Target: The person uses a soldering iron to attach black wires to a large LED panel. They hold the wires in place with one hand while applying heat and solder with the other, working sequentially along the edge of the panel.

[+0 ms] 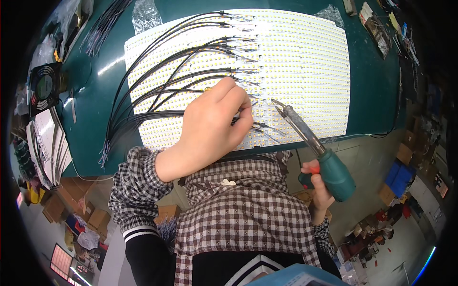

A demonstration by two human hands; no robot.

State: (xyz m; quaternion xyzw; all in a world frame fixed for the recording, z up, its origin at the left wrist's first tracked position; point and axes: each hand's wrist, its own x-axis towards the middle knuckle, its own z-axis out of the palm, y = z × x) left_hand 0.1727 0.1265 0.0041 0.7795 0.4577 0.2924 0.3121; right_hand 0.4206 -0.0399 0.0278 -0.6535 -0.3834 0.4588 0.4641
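A white panel covered in rows of small yellow LEDs lies on the green table. Several black cables sweep across its left half, their stripped, thin wire ends lying along the middle seam. My left hand is closed over the panel's lower middle, thumb and fingers pinched round a black cable, with part of it hidden behind the fingers. On the right, my right hand grips a green soldering gun by its handle. The gun's metal tip points up and left, just over the panel, apart from the wire ends near my left fingers.
A small black fan stands at the table's left, above a stack of white panels. Loose wires lie at the far left. Clear plastic sits behind the panel; a wrapped packet is at the far right.
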